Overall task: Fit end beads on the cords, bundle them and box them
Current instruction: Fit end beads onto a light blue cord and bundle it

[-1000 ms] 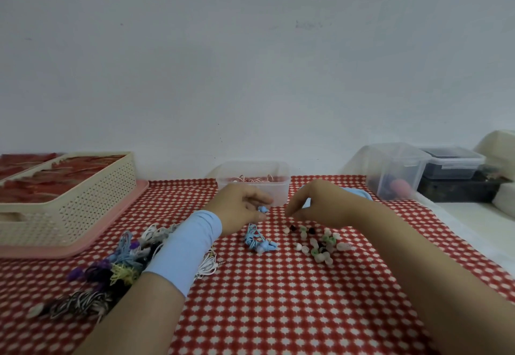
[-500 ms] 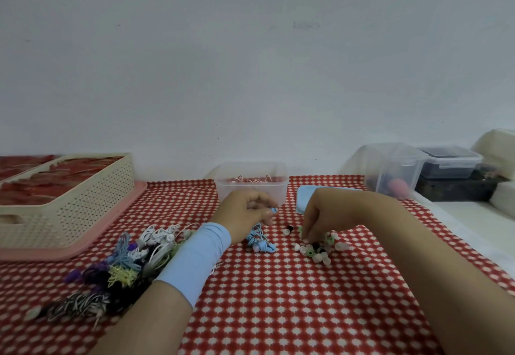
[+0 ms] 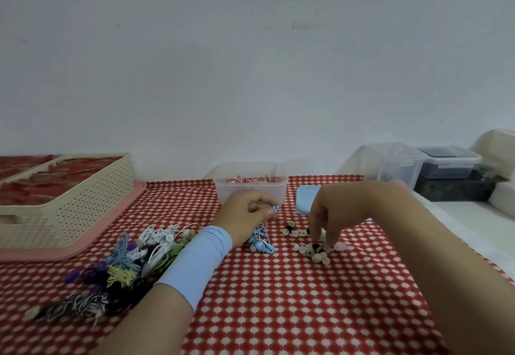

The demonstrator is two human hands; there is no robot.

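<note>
**Left hand**: closed round a blue cord, pinching one end and pointing it to the right. Left the remaining loops trailing down onto the checked tablecloth, just in front of the clear box.

**Right hand**: set apart from the left, bent fingers-down into the loose beads scattered just right of the cord.

**Step, as judged:** choosing a bead for the held end. Looked early in the task, going by the heap of cords waiting at the left and the few pink ones seen in the box.

**Handling, as judged:**
- Called for lifting a single bead clear of its neighbours, not a cluster.
- Called for turning the hole toward the cord end.
- Needed a grip close to the cord's tip, to stop it bending.
- Best pushed straight on, low over the table, to keep any dropped bead among the others.

**Not made out:**
- Any bead already pinched by the right hand.
- Any bead already fitted on the small blue tip beside the left thumb; too small to tell.

**Hidden or cut off:**
- Part of the heap, behind the blue sleeve.
- The cream basket, cropped by the left edge.
- Both forearms, cropped at the bottom.
- The blue lid, partly behind the right hand.
- Contents of the tubs at far right, blurred through cloudy walls.
</note>
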